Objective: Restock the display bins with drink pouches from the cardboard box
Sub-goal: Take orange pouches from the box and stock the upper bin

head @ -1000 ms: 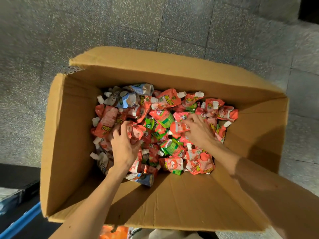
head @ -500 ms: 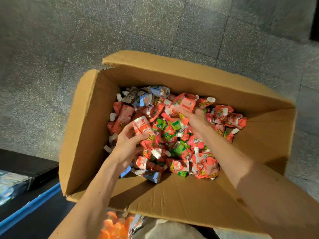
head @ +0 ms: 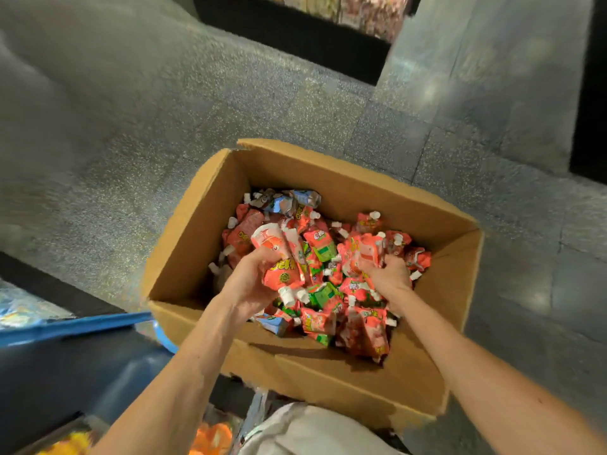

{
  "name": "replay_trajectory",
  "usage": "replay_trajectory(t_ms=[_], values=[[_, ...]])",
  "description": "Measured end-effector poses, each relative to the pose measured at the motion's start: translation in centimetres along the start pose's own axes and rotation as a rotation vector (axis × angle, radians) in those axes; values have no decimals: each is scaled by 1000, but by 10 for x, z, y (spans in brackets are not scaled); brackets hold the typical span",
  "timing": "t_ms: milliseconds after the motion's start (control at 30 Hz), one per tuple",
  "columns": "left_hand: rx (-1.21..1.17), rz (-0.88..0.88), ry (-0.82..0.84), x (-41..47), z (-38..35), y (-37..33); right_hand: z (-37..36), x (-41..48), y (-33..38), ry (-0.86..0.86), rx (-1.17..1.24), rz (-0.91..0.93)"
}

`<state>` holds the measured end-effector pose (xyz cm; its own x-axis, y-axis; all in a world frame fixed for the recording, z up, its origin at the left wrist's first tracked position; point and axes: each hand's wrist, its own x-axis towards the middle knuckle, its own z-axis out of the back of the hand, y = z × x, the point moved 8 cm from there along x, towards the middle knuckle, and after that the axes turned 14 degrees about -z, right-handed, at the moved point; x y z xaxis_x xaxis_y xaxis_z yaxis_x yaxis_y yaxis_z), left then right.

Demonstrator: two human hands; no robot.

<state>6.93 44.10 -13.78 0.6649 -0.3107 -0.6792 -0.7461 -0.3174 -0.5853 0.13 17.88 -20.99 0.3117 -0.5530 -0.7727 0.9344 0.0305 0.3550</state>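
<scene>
Many drink pouches [head: 361, 330] fill the cardboard box [head: 328, 379]; left grip [head: 244, 285] clutches several; right grip [head: 389, 275] seemingly clutches more.

1 cardboard box [head: 184, 257]. 2 hands in it: left hand [head: 249, 284], right hand [head: 389, 274]. Contents heaped, exact count not possible: red pouches [head: 364, 333], several dozen; green pouches [head: 323, 293], at least 4, mid-box; blue pouches [head: 285, 201], at least 3, mostly in the box's far-left corner.

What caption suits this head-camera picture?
Left hand and right hand each grip red drink pouches in an open cardboard box.
</scene>
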Motion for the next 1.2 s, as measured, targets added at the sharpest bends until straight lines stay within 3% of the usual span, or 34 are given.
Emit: replay_trajectory(t_ms=[267, 367, 567, 700, 867, 967, 1200], values=[[-47, -268, -91, -120, -46, 9, 44, -106, 25, 362, 26, 378], [-108, -370, -98, -168, -49, 8, 53, -161, 38, 575, 40, 453], [-185, -633, -85, -295, -28, -25, 29, -337, 76, 989, 59, 641], [-222, -870, -91, -416, -3, -45, -18, -473, 62, 1296, -20, 730], [-230, -1119, -279, -586, 47, -25, -83, -641, -10, 1610, -122, 694], [-241, -1219, -484, -686, 87, 12, -115, -735, -78, 1751, -233, 672], [-246, -1351, -913, -894, 171, 127, -162, -913, -272, 1837, -458, 826]])
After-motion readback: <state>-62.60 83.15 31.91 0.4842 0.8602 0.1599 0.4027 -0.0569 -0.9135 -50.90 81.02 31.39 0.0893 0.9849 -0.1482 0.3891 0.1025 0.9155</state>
